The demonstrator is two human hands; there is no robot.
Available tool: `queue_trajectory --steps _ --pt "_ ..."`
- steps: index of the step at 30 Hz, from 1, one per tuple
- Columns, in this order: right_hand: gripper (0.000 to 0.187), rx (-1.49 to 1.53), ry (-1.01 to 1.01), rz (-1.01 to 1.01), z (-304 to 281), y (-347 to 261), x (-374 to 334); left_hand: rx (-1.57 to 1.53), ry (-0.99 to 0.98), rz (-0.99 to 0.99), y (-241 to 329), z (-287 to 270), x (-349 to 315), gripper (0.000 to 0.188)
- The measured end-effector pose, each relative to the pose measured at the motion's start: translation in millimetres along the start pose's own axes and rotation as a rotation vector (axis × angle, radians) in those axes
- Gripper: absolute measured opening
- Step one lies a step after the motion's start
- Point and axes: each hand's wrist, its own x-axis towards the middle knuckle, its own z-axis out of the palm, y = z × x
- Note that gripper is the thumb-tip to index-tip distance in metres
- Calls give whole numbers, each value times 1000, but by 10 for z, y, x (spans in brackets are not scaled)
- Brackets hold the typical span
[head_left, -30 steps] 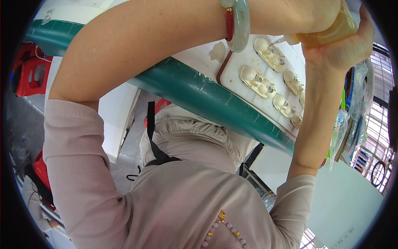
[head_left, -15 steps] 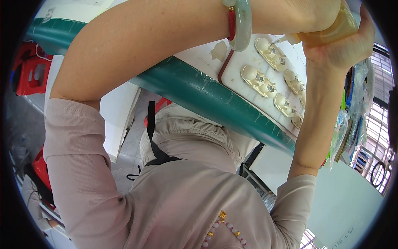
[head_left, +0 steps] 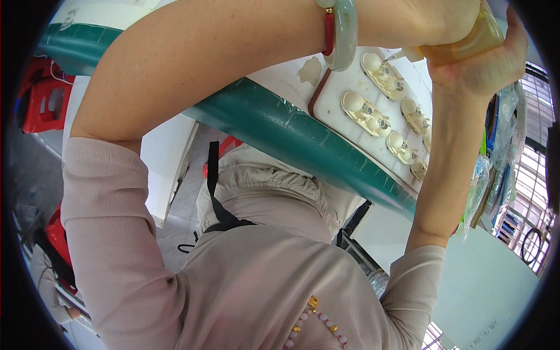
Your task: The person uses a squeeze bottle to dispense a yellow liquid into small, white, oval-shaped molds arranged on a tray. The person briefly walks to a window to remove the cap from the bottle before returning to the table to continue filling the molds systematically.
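Observation:
An amber, see-through squeeze bottle [head_left: 466,48] with a pale nozzle [head_left: 413,54] is held sideways at the upper right. My left hand [head_left: 452,20] reaches across from the left and closes over the bottle; its fingers are mostly hidden or cut off by the picture's edge. My right hand [head_left: 478,69] cups the bottle from below, with part of a finger rising beside it. The thin tip [head_left: 395,57] points at the farthest cream-coloured part [head_left: 382,76], a long plate with a white ball at one end. Similar parts [head_left: 366,114] lie nearby in rows on a white board [head_left: 333,108].
The board has a brown edge and rests on a white table [head_left: 277,77] with a green padded front edge [head_left: 280,131]. A torn patch [head_left: 310,71] marks the tabletop. Plastic bags [head_left: 479,181] hang at the right, and red stools [head_left: 46,99] stand at the far left.
Almost nothing differs. My left wrist with its bracelet has shifted very slightly to the right, and the board's parts appear a few pixels over. Both hands stay on the bottle.

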Motion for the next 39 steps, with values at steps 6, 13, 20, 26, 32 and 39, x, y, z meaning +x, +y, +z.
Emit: queue_trajectory --steps 6,13,20,26,32,39 --pt "59 -16 22 11 -17 -60 -9 235 233 -318 483 235 -160 64" --pt "59 -20 33 48 60 -49 -10 37 68 -71 184 14 -144 61" --pt "59 22 10 46 14 -22 4 -112 -29 38 29 19 -14 58" --pt "59 10 -6 87 106 -91 -15 -206 -72 96 -86 -22 97 56" --pt "58 10 -15 49 36 -49 3 -49 -22 100 -77 -11 100 58" --pt "58 5 -16 19 3 -16 -10 229 189 -168 381 73 -237 62"
